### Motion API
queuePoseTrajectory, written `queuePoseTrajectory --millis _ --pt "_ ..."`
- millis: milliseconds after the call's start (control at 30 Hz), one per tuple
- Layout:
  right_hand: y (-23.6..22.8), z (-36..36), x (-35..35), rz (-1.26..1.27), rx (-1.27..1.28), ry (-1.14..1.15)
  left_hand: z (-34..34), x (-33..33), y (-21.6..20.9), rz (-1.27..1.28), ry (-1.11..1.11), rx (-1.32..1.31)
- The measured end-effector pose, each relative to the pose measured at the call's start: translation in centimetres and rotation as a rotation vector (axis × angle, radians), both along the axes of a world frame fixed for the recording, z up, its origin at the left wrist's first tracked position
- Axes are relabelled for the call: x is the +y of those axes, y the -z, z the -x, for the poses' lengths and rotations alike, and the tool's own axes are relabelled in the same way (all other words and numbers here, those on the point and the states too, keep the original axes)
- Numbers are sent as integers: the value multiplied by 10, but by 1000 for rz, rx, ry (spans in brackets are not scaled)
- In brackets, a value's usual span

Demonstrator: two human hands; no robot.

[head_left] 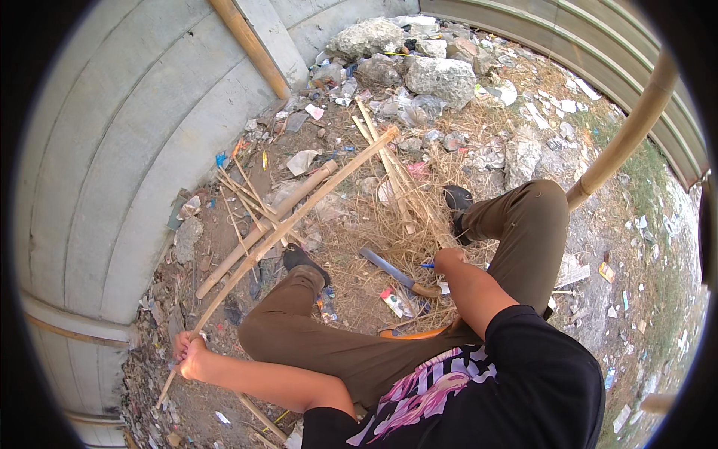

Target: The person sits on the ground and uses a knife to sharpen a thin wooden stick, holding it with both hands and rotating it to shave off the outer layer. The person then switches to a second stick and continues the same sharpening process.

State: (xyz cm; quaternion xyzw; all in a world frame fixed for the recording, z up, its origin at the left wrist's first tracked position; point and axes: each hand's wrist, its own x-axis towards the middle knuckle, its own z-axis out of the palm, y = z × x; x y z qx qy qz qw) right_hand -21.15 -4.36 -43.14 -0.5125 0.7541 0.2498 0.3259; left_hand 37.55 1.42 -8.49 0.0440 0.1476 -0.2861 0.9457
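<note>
My left hand [191,355] is closed round the near end of a long split bamboo pole [299,212], which runs away from me to the upper middle. Below that hand a thin end of bamboo sticks out toward the ground. My right hand [450,259] is closed beside my right knee, and a slim blue object [427,265] pokes out from it; its kind cannot be made out. Just left of this hand a machete [390,271] with a wooden handle lies on the ground. A rounder bamboo pole [262,232] lies next to the split one.
Several thin bamboo strips [250,196] lie at the left, with more split pieces [389,165] by my right foot. Dry straw and litter cover the ground. Rocks [441,81] are piled at the back, a concrete wall [127,135] stands left, and a bamboo post [624,135] rises right.
</note>
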Motion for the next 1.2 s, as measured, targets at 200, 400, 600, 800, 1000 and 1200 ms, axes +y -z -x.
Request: queuePoseTrajectory --millis 200,400,600,800,1000,1200 --pt "-84 30 -74 -389 -523 272 27 -16 -3 -39 -68 -65" --pt "-266 22 -92 18 -1265 128 44 -28 -10 -186 -234 2" --pt "-341 32 -46 478 -1542 264 89 -68 -31 -151 -155 6" --pt "-344 6 -71 907 -1858 521 127 -82 -48 -147 -175 -101" --pt "-337 -30 -79 774 -1809 823 196 -67 -5 -71 -46 -303" --pt "-313 -46 -89 794 -1655 889 238 9 36 -49 107 -491"
